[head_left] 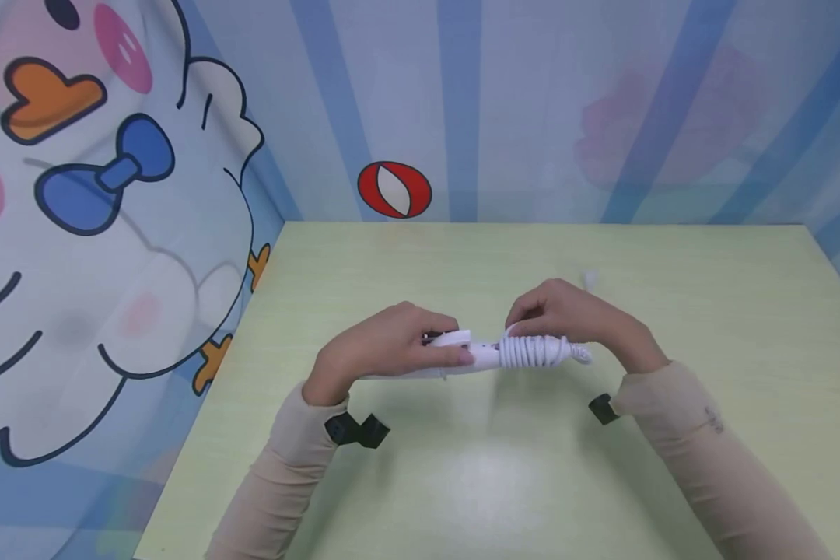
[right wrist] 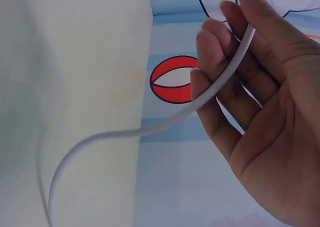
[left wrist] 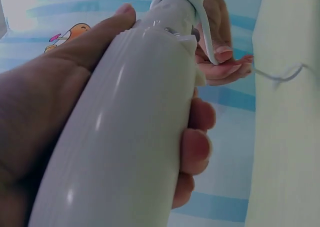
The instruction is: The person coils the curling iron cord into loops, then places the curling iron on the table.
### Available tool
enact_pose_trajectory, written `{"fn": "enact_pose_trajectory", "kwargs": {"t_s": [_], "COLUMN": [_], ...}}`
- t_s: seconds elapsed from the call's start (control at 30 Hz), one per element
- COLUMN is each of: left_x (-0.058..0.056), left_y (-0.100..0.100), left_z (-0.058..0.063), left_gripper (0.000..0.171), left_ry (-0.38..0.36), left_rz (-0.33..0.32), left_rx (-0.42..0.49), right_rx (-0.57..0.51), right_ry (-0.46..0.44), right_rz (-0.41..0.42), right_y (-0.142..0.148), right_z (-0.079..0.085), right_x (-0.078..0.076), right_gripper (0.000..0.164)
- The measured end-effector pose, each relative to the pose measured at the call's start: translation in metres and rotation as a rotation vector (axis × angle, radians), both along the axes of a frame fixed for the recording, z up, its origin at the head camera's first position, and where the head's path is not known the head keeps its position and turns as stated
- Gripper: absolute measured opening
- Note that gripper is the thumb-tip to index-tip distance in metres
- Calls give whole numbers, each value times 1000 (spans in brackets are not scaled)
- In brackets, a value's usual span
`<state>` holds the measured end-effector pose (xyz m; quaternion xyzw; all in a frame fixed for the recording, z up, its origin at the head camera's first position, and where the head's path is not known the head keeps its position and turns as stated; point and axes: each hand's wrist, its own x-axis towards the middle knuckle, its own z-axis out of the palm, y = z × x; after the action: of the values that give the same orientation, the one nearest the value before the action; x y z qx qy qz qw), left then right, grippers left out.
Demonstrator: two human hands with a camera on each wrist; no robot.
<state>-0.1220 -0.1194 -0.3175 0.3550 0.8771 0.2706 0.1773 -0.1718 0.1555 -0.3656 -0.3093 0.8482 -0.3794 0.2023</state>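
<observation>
A white hair iron (head_left: 486,357) is held level above the table, its cord (head_left: 532,352) wound in several tight coils round the narrower right end. My left hand (head_left: 399,342) grips its body, with the thumb along the near side; in the left wrist view the fingertips (left wrist: 196,147) curl round the smooth white casing (left wrist: 125,117). My right hand (head_left: 567,315) is just above the coils, pinching the cord between thumb and forefinger. In the right wrist view a loose length of cord (right wrist: 170,122) runs from that pinch across the other fingers and hangs down.
A pale yellow-green table (head_left: 462,498) lies under both hands. A small white cord end (head_left: 589,278) shows behind the right wrist. Cartoon-printed walls stand behind the table (head_left: 532,101) and at the left. Small black devices (head_left: 357,430) sit on the sleeves.
</observation>
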Motion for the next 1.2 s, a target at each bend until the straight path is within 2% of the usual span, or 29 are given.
{"fn": "enact_pose_trajectory", "kwargs": {"t_s": [0.1, 0.27, 0.43, 0.63, 0.77, 1.03, 1.2], "left_x": [2, 5, 8, 5, -2, -11, -19], "left_y": [3, 12, 22, 33, 33, 27, 23], "left_z": [-1, -5, -13, -27, -36, -53, -56], "left_gripper": [25, 31, 36, 41, 42, 48, 45], "left_ry": [14, 81, 159, 234, 266, 255, 237], "left_rz": [6, 35, 74, 152, 226, 387, 478], "left_rx": [-60, -201, -328, -449, -449, -358, -280], "right_rx": [51, 127, 254, 354, 368, 345, 293], "right_ry": [69, 177, 298, 385, 411, 397, 299], "right_rz": [28, 54, 9, -34, -97, -174, -203], "right_y": [-2, -6, -14, -27, -34, -42, -42], "right_z": [6, 15, 22, 25, 21, 9, 1], "right_x": [-2, 1, 10, 20, 26, 37, 41], "right_gripper": [6, 6, 7, 7, 9, 19, 19]}}
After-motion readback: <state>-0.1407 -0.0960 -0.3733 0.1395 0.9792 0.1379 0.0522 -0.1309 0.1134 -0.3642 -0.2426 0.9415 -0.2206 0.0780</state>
